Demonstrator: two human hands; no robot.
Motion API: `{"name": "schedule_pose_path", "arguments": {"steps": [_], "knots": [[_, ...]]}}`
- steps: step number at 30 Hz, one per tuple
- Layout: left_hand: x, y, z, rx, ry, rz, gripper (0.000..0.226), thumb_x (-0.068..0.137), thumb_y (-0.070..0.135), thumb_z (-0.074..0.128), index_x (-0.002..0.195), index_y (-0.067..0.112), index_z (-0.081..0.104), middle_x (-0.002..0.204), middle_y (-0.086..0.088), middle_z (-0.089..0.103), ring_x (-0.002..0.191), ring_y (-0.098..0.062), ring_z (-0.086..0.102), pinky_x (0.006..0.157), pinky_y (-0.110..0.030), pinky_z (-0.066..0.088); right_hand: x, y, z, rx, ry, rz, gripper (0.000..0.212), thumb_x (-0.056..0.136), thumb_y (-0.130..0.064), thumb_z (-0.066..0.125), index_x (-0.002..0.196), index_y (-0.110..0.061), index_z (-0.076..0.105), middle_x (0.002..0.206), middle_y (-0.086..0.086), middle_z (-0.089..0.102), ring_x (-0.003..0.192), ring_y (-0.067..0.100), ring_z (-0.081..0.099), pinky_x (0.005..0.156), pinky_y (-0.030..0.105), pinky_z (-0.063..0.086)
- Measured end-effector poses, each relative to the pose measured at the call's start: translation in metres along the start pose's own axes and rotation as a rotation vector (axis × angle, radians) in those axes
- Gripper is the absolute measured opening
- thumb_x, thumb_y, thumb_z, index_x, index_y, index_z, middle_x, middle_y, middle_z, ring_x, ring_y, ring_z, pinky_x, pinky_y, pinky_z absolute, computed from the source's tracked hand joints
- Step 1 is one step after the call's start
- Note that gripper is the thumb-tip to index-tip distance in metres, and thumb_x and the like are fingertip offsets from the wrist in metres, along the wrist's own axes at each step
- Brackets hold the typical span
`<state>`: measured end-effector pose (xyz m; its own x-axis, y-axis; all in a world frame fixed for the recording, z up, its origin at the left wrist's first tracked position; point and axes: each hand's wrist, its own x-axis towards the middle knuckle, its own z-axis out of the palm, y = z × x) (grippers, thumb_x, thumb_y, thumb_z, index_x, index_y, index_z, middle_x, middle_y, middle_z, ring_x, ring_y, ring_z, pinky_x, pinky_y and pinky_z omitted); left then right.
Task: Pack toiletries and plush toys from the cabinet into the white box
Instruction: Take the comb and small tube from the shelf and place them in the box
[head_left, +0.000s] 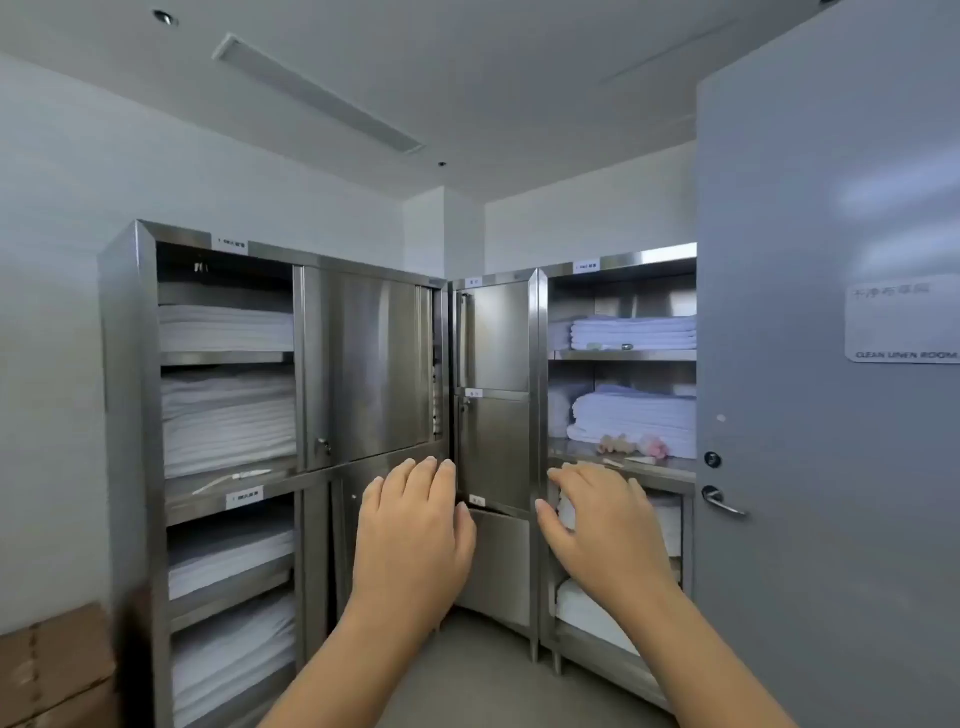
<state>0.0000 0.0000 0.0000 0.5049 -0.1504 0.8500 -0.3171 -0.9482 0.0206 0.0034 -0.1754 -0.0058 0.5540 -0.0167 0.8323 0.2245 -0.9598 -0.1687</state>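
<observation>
I see the task's things right of centre: on the bare steel ledge of the open stainless-steel shelf cabinet (621, 358) lie two small plush toys, one tan plush toy (616, 443) and, just beside it, one pink plush toy (653, 446), both resting in front of a stack of white folded towels (635, 420). A few small pale packets (613, 462) sit near the ledge's front edge (too blurred for me to count or name them). I cannot find the white box anywhere in this view.

My two hands hang in the lower middle of the frame, backs toward the camera. The left hand (413, 538) has its fingers extended and close together, holding nothing; the right hand (602, 530) is spread a little, thumb apart, also holding nothing and well short of the toys.

Outward from there I count three steel units: the open shelf cabinet at right, a narrow steel locker column (493, 395) of three stacked doors at centre, and a tall steel linen cabinet (228, 415) at left holding four stacks of white linen beside one closed steel door (366, 364). One grey room door (831, 364) with a lever handle fills the right edge, and brown cardboard boxes (52, 670) sit in the lower left corner.
</observation>
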Motion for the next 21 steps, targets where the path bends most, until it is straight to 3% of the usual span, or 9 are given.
{"name": "schedule_pose_path", "arguments": {"steps": [4,9,18,21], "knots": [[-0.008,-0.018,0.024,0.002,0.015,-0.009,0.045,0.076,0.028,0.037,0.1,0.005,0.068,0.098,-0.01,0.07,0.094,-0.031,0.066,0.079,-0.045,0.052,0.001,-0.009,0.03,0.042,-0.037,-0.032,0.034,0.079,-0.035,0.055,0.104,-0.015,0.067,0.104,0.003,0.069,0.1,0.025,0.062,0.09,0.049,0.046],[-0.015,-0.064,0.055,-0.005,-0.011,-0.059,0.046,0.077,0.028,0.037,0.102,0.004,0.067,0.1,-0.01,0.07,0.096,-0.03,0.065,0.081,-0.046,0.051,0.008,-0.034,0.083,0.08,0.009,-0.079,0.042,0.075,-0.042,0.041,0.091,-0.015,0.069,0.092,0.003,0.071,0.084,0.025,0.067,0.075,0.046,0.055],[0.0,-0.204,0.12,-0.007,-0.078,-0.124,0.045,0.079,0.028,0.037,0.105,0.004,0.065,0.104,-0.011,0.069,0.1,-0.031,0.063,0.084,-0.047,0.05,0.053,-0.117,0.206,0.147,-0.02,-0.138,0.042,0.078,-0.043,0.04,0.095,-0.017,0.069,0.098,0.0,0.071,0.092,0.02,0.065,0.081,0.037,0.049],[0.006,-0.257,0.138,-0.005,-0.091,-0.139,0.046,0.08,0.027,0.037,0.107,0.002,0.064,0.105,-0.013,0.068,0.101,-0.032,0.063,0.084,-0.048,0.051,0.068,-0.146,0.251,0.154,-0.039,-0.111,0.041,0.077,-0.042,0.041,0.094,-0.017,0.069,0.097,0.0,0.071,0.092,0.02,0.066,0.082,0.042,0.05]]}}
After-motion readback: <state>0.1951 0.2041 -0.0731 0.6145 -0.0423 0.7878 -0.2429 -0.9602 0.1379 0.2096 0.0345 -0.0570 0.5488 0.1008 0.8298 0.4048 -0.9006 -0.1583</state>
